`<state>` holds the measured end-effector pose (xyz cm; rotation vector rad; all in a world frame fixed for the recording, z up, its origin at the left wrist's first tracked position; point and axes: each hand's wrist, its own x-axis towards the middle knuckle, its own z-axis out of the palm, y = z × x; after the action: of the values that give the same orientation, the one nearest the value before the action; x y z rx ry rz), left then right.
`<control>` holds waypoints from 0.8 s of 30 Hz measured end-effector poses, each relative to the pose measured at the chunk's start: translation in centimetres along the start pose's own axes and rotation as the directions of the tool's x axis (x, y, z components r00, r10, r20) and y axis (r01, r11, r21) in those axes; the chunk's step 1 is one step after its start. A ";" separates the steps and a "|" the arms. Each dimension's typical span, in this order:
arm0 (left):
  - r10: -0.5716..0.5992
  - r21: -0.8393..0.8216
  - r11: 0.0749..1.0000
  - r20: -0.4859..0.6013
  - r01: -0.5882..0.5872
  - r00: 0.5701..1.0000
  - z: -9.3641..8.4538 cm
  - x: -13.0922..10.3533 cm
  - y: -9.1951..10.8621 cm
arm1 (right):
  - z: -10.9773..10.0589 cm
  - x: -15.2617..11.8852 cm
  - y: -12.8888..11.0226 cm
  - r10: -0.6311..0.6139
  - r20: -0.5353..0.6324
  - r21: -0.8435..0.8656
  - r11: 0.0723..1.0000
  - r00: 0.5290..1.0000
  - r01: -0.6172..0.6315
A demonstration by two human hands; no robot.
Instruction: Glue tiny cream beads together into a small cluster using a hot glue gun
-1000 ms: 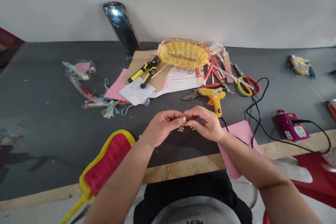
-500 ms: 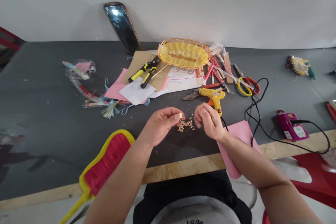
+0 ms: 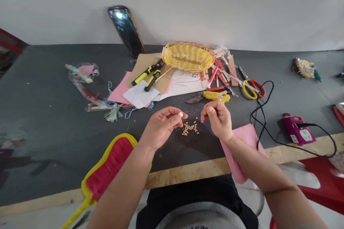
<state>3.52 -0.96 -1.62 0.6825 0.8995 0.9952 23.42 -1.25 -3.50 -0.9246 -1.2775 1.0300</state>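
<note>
Between the thumb and fingers of my left hand [image 3: 163,125] is a small pale wooden piece [image 3: 181,114]. A loose heap of little wooden pieces [image 3: 190,128] lies on the dark table [image 3: 177,154], just right of my left fingertips. My right hand [image 3: 218,118] is over the table right of the heap, its fingers curled toward the thumb; whether anything small is between them is too small to tell. Just beyond my right hand lies a yellow glue gun [image 3: 215,96], its handle largely hidden. Pruning shears [image 3: 195,98] lie beside it.
A yellow basket [image 3: 188,57], papers [image 3: 141,94], yellow-black pliers [image 3: 153,75] and wrapped sticks [image 3: 219,73] are at the back. Scissors [image 3: 249,89], a black cord and a purple power adapter [image 3: 299,128] are right. A red-yellow fan-shaped piece [image 3: 113,162] sits front left; a phone [image 3: 127,30] leans on the wall.
My left hand has shifted slightly left and its held piece has turned. My right hand has moved slightly up and its fingers have loosened. The camera view has shifted slightly.
</note>
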 end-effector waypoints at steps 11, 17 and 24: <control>0.030 0.161 0.986 0.043 -0.036 0.999 0.1 -0.1 -0.6 | 0.6 -0.7 0.5 0.185 0.269 -0.087 0.982 0.945 -0.168; 0.092 0.093 0.992 -0.069 -0.085 0.993 0.0 0.2 -0.1 | 0.5 -0.7 -0.7 0.270 0.275 -0.204 0.954 0.923 -0.218; 0.161 -0.016 0.986 -0.193 -0.167 0.968 -0.1 0.7 0.4 | -0.6 -0.2 -1.4 0.191 0.063 -0.112 0.977 0.980 -0.183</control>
<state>3.51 -0.15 -1.58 0.6494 1.0036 1.2370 24.14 -1.81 -2.24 -1.1138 -1.3355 1.1603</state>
